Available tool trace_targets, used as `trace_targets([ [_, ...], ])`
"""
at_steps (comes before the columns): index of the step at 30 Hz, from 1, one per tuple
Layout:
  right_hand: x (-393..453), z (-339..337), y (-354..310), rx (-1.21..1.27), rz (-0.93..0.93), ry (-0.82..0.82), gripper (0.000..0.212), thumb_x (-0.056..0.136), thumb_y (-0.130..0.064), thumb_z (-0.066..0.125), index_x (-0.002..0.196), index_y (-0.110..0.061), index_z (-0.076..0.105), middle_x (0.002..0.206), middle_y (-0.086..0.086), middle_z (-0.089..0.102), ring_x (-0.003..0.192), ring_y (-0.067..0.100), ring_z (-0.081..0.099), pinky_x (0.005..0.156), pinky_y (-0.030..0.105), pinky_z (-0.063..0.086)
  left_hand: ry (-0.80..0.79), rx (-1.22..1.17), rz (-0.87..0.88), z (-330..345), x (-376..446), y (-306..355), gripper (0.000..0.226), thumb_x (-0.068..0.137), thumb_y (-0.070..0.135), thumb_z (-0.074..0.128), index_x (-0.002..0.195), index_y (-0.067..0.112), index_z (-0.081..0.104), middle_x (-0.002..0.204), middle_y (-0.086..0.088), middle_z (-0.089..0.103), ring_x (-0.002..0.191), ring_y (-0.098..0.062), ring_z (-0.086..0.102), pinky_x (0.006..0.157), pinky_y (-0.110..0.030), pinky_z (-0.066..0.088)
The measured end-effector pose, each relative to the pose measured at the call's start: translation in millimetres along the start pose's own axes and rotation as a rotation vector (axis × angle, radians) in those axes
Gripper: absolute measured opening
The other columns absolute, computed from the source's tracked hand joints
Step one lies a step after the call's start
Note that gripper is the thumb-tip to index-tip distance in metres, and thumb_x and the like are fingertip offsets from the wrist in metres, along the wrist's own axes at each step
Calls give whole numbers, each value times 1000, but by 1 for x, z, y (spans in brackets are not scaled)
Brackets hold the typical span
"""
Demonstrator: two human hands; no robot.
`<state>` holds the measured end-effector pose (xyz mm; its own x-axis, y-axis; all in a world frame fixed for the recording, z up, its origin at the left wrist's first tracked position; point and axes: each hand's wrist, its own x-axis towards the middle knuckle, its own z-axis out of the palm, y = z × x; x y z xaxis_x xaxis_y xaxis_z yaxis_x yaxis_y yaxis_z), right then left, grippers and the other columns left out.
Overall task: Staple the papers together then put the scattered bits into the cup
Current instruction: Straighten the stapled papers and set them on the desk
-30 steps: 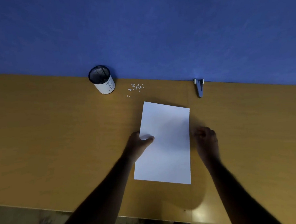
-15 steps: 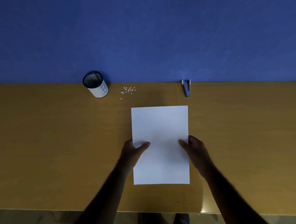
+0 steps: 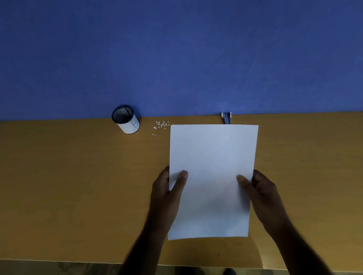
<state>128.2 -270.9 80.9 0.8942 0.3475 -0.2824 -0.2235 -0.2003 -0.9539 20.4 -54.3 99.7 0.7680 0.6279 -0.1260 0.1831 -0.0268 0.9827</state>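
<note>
I hold the papers (image 3: pixel 213 173) in both hands over the middle of the table (image 3: pixel 61 188), nearer its front edge than its back. My left hand (image 3: pixel 166 192) grips the stack's left edge, thumb lying flat on the top sheet and the other fingers curled out of sight beneath. My right hand (image 3: pixel 260 193) grips the right edge the same way, thumb on top. The stack looks raised and tilted toward me, though the view is too soft for me to be sure its near edge is clear of the wood. Along the back edge, against the blue wall (image 3: pixel 170 52), the cup (image 3: pixel 126 119) stands upright left of centre. The scattered bits (image 3: pixel 160 126) lie just to its right, apart from it. The stapler (image 3: pixel 226 117) sits further right on that edge, its near end hidden behind the papers' top edge.
</note>
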Motion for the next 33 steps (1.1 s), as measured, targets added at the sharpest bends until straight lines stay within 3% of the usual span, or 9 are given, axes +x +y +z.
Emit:
trace_targets([
  [2, -9, -3, -17, 20, -9, 0, 14, 102, -22, 61, 106, -13, 71, 101, 5, 79, 92, 27, 76, 79, 47, 59, -22, -2, 63, -5, -2, 16, 27, 106, 27, 71, 83, 14, 61, 71, 9, 54, 69, -5, 52, 70, -21, 42],
  [6, -16, -6, -37, 26, -36, 11, 15, 101, -24, 63, 105, -12, 72, 101, 6, 79, 94, 29, 75, 82, 51, 58, 0, 29, 93, -12, -5, 48, 41, 105, 22, 71, 75, 3, 51, 65, -9, 32, 62, -10, 32, 61, -25, 30],
  [11, -14, 0, -48, -97, -82, 161, 32, 93, -29, 72, 123, -22, 63, 113, -7, 72, 104, 15, 69, 80, 28, 59, 28, 12, 80, -9, -10, 67, 36, 104, 18, 73, 69, 22, 64, 57, 2, 48, 59, -8, 41, 62, -21, 37],
  [15, -25, 7, -67, -282, -230, 194, 53, 90, -38, 70, 138, -26, 51, 135, -9, 56, 119, 4, 57, 91, 27, 52, 48, 105, 131, -9, -23, 73, 13, 104, 29, 73, 100, 20, 80, 90, 6, 80, 83, -11, 74, 75, -21, 56],
  [18, -42, 25, -103, -233, -229, -9, 48, 91, -46, 65, 136, -33, 54, 134, -20, 59, 119, -6, 59, 90, 18, 55, 75, 360, 323, -10, -30, 78, 18, 108, 28, 66, 119, 22, 79, 118, 18, 78, 107, -2, 73, 88, -11, 57],
  [20, -53, 40, -126, -126, -227, -111, 48, 92, -45, 65, 138, -33, 55, 134, -24, 61, 121, -4, 61, 95, 28, 58, 81, 528, 506, -8, -36, 79, 27, 109, 29, 61, 127, 17, 76, 128, 9, 75, 110, -3, 70, 93, -5, 50],
  [26, -64, 63, -164, 127, -270, -135, 48, 88, -37, 69, 132, -22, 58, 124, -14, 70, 113, 5, 70, 85, 25, 60, 134, 917, 781, -1, -56, 87, 37, 108, 30, 54, 139, 19, 71, 139, -3, 70, 103, -21, 73, 78, -29, 62],
  [29, -63, 63, -167, 66, -317, -69, 21, 100, -23, 61, 121, -20, 63, 110, -19, 73, 103, 3, 72, 78, 22, 61, 128, 961, 791, 2, -59, 92, 47, 106, 44, 55, 145, 20, 66, 140, -7, 70, 111, -21, 68, 90, -33, 61],
  [33, -62, 55, -167, 76, -314, -39, 20, 106, -21, 54, 121, -18, 66, 111, -4, 76, 102, 19, 74, 83, 50, 63, 91, 791, 611, -1, -63, 96, 62, 106, 70, 45, 152, 30, 57, 152, 5, 57, 131, -12, 52, 109, -30, 48],
])
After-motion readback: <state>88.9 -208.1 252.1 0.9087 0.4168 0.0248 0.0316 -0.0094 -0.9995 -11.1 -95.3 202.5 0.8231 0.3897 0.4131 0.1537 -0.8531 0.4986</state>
